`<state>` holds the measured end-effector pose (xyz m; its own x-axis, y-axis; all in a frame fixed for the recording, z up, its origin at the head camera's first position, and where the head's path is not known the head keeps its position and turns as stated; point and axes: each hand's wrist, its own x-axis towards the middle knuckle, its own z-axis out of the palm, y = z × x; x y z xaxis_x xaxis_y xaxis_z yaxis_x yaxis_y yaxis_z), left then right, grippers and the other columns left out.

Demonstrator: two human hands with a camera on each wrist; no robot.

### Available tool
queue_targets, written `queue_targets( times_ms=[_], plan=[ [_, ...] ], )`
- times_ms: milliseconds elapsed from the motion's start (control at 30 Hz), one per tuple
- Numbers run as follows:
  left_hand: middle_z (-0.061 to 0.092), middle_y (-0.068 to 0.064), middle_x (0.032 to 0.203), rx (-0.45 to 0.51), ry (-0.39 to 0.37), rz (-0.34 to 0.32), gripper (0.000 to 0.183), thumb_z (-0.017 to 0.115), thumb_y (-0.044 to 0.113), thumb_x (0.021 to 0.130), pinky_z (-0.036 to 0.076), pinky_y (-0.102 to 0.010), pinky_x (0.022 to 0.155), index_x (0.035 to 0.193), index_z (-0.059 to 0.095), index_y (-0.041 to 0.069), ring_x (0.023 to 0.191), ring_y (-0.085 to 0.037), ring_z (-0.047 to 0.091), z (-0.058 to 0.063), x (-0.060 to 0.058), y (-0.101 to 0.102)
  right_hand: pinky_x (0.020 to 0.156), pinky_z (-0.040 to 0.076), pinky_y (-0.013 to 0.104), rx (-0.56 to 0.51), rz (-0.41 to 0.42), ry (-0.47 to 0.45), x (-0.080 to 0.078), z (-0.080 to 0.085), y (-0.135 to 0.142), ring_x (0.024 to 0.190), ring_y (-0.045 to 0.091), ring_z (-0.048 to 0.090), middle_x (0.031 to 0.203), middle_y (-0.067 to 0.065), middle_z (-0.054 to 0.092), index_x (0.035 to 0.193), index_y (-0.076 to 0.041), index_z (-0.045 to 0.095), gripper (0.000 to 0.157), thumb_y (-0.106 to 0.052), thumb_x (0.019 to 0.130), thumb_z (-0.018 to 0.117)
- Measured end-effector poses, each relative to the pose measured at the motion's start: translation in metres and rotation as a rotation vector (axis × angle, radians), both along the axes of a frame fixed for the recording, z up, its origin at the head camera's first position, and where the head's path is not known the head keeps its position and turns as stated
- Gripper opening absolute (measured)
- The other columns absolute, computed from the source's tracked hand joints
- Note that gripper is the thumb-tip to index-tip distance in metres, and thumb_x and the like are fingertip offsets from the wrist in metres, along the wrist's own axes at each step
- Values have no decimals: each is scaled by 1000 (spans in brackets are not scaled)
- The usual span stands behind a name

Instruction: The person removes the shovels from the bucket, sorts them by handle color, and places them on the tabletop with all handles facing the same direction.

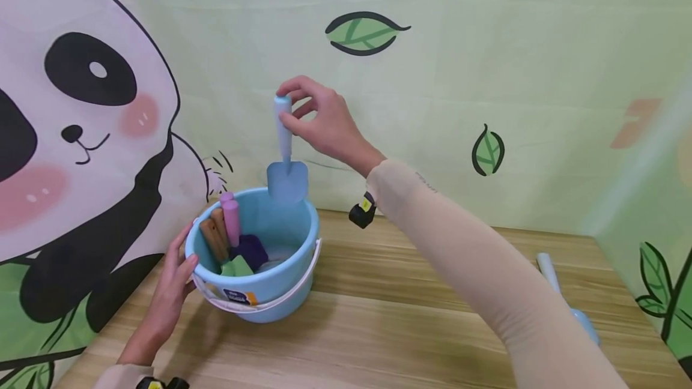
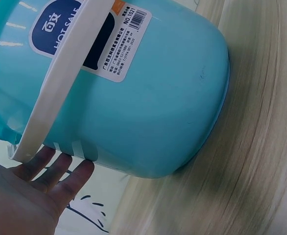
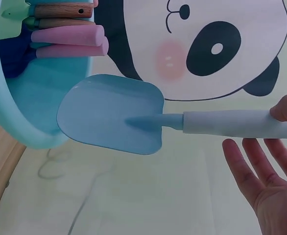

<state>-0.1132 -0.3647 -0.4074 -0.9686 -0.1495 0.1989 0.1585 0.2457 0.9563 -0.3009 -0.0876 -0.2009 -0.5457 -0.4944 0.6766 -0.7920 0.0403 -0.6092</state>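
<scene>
My right hand (image 1: 331, 122) pinches the pale handle of a blue toy trowel (image 1: 288, 182) near its top end. The trowel hangs blade down, its lower edge overlapping the back rim of a light blue bucket (image 1: 294, 251) in the head view. In the right wrist view, the trowel's blade (image 3: 114, 115) shows flat beside the bucket mouth. My left hand (image 1: 169, 287) rests against the bucket's left side at the rim. Its fingers (image 2: 65, 191) lie fairly straight along the outer wall, under the white carrying handle (image 2: 65, 73).
Inside the bucket stand tools with pink handles (image 1: 231, 221) and wooden handles (image 1: 213, 239), plus green and dark blue pieces. Another light blue tool (image 1: 548, 272) lies on the wooden table (image 1: 378, 329) at right, partly behind my sleeve. A panda-printed backdrop (image 1: 421, 89) borders the table.
</scene>
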Motion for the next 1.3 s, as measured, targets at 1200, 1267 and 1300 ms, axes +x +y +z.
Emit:
queue_targets(
  times_ms=[1200, 1267, 1300],
  plan=[
    [11, -11, 169, -17, -7, -4, 59, 32, 36, 110, 23, -75, 109, 164, 8, 39, 145, -31, 27, -1, 1, 0, 74, 62, 38, -62, -128, -144, -25, -12, 100, 91, 25, 70, 115, 9, 66, 128, -8, 65, 33, -15, 97, 73],
    [10, -10, 169, -11, -2, -8, 59, 32, 36, 110, 23, -76, 108, 164, 9, 39, 146, -32, 27, -1, 1, 0, 74, 62, 38, -58, -145, -148, -26, -14, 106, 92, 26, 70, 114, 9, 66, 129, -7, 65, 35, -15, 97, 73],
    [10, -10, 169, -20, -2, -6, 59, 32, 36, 110, 24, -75, 108, 164, 9, 39, 145, -32, 27, -1, 1, 0, 74, 62, 38, -55, -154, -149, -27, -15, 109, 92, 26, 70, 114, 9, 66, 130, -7, 65, 35, -15, 97, 72]
  ],
)
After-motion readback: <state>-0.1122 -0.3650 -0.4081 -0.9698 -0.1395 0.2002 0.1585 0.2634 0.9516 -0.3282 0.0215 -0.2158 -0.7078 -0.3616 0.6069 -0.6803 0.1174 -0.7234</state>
